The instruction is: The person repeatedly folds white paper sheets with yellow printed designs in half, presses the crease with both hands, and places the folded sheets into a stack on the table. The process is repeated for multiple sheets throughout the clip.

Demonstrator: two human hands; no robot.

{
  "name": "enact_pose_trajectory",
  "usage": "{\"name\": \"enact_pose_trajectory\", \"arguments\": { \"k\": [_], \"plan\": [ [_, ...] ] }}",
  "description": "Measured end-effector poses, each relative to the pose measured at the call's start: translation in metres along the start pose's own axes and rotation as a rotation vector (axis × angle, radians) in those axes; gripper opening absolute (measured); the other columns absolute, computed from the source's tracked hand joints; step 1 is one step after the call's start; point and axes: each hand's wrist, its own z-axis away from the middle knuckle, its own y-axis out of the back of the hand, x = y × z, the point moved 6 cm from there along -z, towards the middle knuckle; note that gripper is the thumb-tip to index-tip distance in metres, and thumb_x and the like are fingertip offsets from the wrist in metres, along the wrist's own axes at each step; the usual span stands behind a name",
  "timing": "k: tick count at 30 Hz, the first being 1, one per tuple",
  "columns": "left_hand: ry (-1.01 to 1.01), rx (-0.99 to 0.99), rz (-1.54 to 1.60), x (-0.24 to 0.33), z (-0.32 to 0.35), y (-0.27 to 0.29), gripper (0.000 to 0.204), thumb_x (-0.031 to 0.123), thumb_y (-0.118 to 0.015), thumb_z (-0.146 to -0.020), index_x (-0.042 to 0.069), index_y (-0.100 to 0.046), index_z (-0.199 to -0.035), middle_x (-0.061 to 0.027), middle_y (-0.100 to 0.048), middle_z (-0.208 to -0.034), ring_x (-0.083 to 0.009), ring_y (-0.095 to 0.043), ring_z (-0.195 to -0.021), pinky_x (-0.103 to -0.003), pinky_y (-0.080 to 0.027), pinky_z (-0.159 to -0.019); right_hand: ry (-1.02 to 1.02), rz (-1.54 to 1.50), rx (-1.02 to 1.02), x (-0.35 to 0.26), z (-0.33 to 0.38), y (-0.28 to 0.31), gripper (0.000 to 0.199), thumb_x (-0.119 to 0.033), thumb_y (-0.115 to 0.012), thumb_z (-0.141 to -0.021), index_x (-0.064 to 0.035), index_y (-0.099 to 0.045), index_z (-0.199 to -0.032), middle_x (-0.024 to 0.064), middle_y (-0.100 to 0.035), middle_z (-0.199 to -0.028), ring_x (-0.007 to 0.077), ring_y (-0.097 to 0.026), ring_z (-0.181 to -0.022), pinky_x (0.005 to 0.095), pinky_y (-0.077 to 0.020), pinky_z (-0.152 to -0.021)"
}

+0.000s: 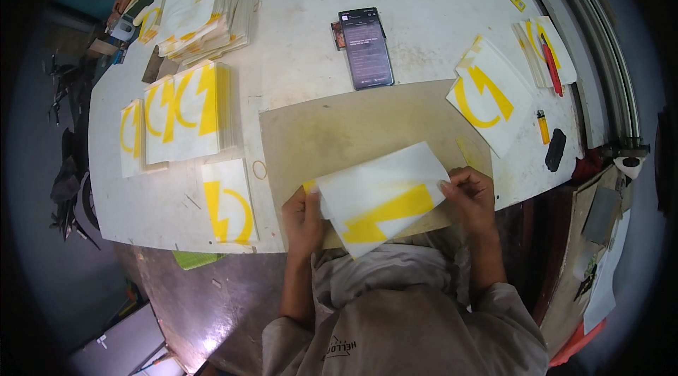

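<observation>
A white sheet (381, 196) with a yellow lightning-shaped sticker lies tilted over the near edge of a tan board (339, 128) on the white table (304, 58). My left hand (302, 215) grips the sheet's left edge, with a bit of yellow showing at its fingertips. My right hand (471, 196) pinches the sheet's right corner between thumb and fingers.
Stacks of white sheets with yellow shapes lie at the left (185, 111), back left (205, 12), right (491, 93) and far right (544, 47). A single sheet (227, 201) sits by the near edge. A phone (365, 47), a yellow lighter (543, 126) and a red tool (551, 65) lie on the table.
</observation>
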Motion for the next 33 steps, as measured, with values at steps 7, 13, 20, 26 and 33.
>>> {"name": "enact_pose_trajectory", "arguments": {
  "k": [7,13,20,26,33],
  "plan": [
    [0.018,-0.31,0.175,0.017,-0.012,-0.026,0.038,-0.004,-0.068,-0.095,-0.005,-0.062,-0.132,-0.0097,-0.072,-0.12,-0.0139,-0.067,-0.11,-0.029,-0.054,-0.092,-0.164,-0.057,-0.308,0.008,-0.008,-0.006,0.017,-0.006,-0.069,-0.098,-0.0007,-0.068,-0.114,0.0046,-0.073,-0.106,0.0087,-0.065,-0.097,0.0263,-0.0504,-0.086],
    [-0.119,0.203,-0.419,0.054,0.001,-0.018,0.058,-0.008,-0.074,-0.086,0.0,-0.049,-0.139,-0.0107,-0.066,-0.125,-0.0155,-0.065,-0.106,-0.03,-0.053,-0.087,-0.374,-0.299,-0.292,0.035,-0.014,-0.017,0.038,-0.019,-0.062,-0.106,0.004,-0.061,-0.136,0.0104,-0.069,-0.127,0.0145,-0.066,-0.112,0.0318,-0.0528,-0.096],
    [0.223,-0.317,0.23,-0.005,0.003,-0.014,0.044,0.033,-0.067,-0.102,-0.001,-0.061,-0.128,-0.0012,-0.068,-0.1,-0.0122,-0.062,-0.098,-0.029,-0.05,-0.087,-0.484,-0.288,-0.286,0.036,-0.02,-0.019,0.038,-0.025,-0.065,-0.104,0.0103,-0.068,-0.118,0.0125,-0.074,-0.114,0.0154,-0.07,-0.1,0.0309,-0.0547,-0.09],
    [0.278,-0.65,0.335,0.002,-0.018,-0.035,0.057,0.037,-0.061,-0.105,-0.002,-0.051,-0.145,-0.0081,-0.064,-0.134,-0.0171,-0.06,-0.119,-0.034,-0.046,-0.102,-0.532,-0.266,-0.342,0.035,-0.029,-0.023,0.036,-0.025,-0.066,-0.104,0.0077,-0.068,-0.119,0.0104,-0.074,-0.115,0.0171,-0.072,-0.101,0.0333,-0.0567,-0.089],
    [0.229,-0.587,0.56,0.022,-0.033,-0.045,0.069,0.023,-0.06,-0.104,0.001,-0.027,-0.161,-0.0131,-0.044,-0.158,-0.0232,-0.043,-0.145,-0.039,-0.037,-0.118,-0.068,-0.184,-0.467,0.019,-0.033,-0.027,0.044,-0.028,-0.076,-0.096,0.0024,-0.066,-0.127,0.0048,-0.073,-0.117,0.0132,-0.067,-0.104,0.0293,-0.0525,-0.093]
  ]
}}
